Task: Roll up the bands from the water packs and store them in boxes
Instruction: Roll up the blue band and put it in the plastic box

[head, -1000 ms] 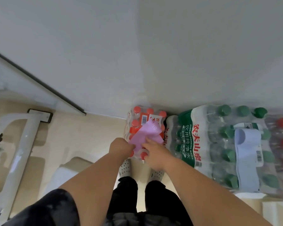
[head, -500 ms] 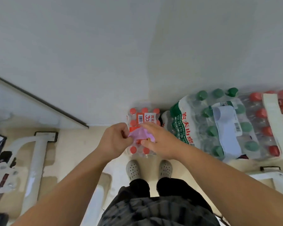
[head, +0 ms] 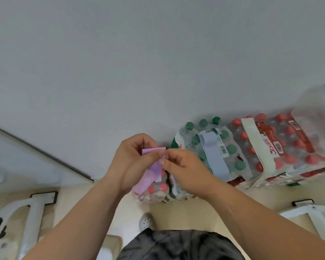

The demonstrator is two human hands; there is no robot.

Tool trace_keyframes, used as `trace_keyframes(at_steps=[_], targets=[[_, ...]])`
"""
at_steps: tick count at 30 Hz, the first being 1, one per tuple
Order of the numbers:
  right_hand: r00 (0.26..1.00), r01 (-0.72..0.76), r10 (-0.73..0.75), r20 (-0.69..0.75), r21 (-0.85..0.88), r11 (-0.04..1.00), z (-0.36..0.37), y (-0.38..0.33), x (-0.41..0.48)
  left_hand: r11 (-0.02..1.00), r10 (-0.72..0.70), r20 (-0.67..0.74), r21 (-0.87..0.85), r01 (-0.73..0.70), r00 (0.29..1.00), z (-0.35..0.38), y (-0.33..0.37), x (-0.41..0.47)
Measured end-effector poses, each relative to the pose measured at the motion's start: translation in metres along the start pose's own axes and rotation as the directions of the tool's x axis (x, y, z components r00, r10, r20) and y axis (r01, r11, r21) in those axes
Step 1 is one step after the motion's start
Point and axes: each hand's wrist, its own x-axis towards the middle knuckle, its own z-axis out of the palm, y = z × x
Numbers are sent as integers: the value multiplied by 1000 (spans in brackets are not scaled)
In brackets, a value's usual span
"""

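Left hand [head: 131, 160] and right hand [head: 182, 166] both pinched the top end of the flat purple band [head: 154, 167], above the small red-capped water pack [head: 159, 188]; long axis ran 1 to 7 o'clock; free tail hung at 7 o'clock from the grip, nearer the left hand.

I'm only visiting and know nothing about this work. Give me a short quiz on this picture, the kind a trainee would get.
1. True or false: the left hand and the right hand both pinch the purple band.
2. Which band lies across the green-capped pack? A pale blue; B purple; C black.
3. Fill the gap: the white band lies across a pack with ___ caps.
Key: 1 true. 2 A, the pale blue band. 3 red.
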Motion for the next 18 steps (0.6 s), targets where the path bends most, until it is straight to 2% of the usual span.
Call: trace_keyframes(at_steps=[4,10,16,18], targets=[[996,-27,43,-80,190,981,-40,5,-37,1000,-7,68,-3,7,998,56,15,-4],[991,-42,63,-120,173,984,-118,29,-94,998,-24,95,-51,29,995,145,27,-30],[995,26,-10,-96,165,986,-173,54,-137,1000,13,-93,-23,-15,996,219,33,-48],[995,13,3,-104,150,989,-185,57,-144,1000,9,-108,-25,-12,994,234,35,-49]])
